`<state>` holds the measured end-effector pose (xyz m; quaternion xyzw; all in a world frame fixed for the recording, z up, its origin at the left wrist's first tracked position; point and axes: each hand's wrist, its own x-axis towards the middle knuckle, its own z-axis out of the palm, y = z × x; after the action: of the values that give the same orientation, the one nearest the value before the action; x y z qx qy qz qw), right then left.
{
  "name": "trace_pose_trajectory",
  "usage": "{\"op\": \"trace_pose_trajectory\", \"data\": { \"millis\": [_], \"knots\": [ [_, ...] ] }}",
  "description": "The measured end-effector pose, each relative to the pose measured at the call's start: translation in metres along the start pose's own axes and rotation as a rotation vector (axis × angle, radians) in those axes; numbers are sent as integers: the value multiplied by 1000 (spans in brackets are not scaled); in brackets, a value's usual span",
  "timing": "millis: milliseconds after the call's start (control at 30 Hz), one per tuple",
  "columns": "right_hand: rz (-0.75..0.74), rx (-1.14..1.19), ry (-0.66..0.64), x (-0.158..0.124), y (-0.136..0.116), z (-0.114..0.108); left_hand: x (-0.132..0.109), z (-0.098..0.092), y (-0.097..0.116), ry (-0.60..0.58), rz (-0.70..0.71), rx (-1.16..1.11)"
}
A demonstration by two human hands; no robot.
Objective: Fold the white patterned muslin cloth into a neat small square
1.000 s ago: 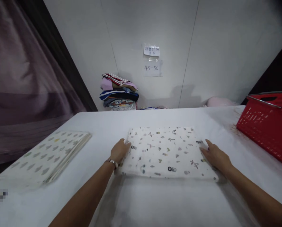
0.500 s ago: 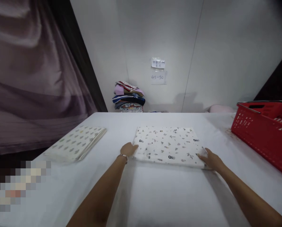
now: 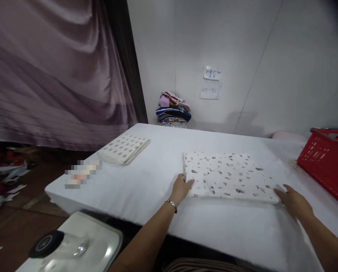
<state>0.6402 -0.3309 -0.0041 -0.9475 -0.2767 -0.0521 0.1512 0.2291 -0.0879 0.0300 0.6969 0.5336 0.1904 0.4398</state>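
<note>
Touching a patterned cloth (image 3: 228, 175) at its sides with left hand (image 3: 181, 189) and right hand (image 3: 297, 203), with thumbs apart from fingers; cannot tell if gripping. Lying flat on white surface (image 3: 154, 181), between spotted cloth (image 3: 124, 148) and red basket (image 3: 323, 170). Facing pale wall (image 3: 214, 37) beside purple curtain (image 3: 53, 75).

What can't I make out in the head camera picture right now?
In the head view:
Left hand: some fingers hidden behind it.
Cloth it touches: underside hidden by its top.
Red basket: cut off by right edge.
Upper sign: writing too small, blurred.
</note>
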Motion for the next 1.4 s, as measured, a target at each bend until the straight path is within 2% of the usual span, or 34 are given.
{"op": "trace_pose_trajectory", "data": {
  "millis": [67, 167, 233, 367, 467, 567, 700, 800, 900, 1033, 1233, 1400],
  "knots": [
    [-70, -12, 28, -11, -20, -3, -10, -2, -5, 25, 17, -51],
    [-327, 65, 41, -40, -69, -6, -26, -3, -12, 62, 50, -90],
    [-528, 165, -11, -66, -106, -3, -35, -2, -15, 63, 60, -106],
    [-773, 206, -152, -114, -161, 10, -47, -5, -18, 30, 61, -85],
    [-812, 129, -217, -130, -177, 16, -48, -8, -21, 8, 96, -55],
    [-792, 115, -195, -137, -190, 15, -45, -9, -25, -16, 132, -77],
    [-940, 196, -217, -152, -222, 16, -40, -3, -28, -17, 162, -115],
    [-1015, 235, -236, -167, -246, 24, -38, 2, -27, 16, 175, -115],
    [-1024, 257, -230, -175, -256, 36, -37, 3, -26, 37, 184, -119],
    [-984, 340, -166, -177, -254, 47, -35, 3, -28, 28, 263, -196],
    [-959, 365, -147, -178, -252, 50, -36, 7, -34, 60, 358, -312],
    [-947, 370, -125, -181, -253, 52, -36, 10, -39, 21, 368, -391]
  ]
}}
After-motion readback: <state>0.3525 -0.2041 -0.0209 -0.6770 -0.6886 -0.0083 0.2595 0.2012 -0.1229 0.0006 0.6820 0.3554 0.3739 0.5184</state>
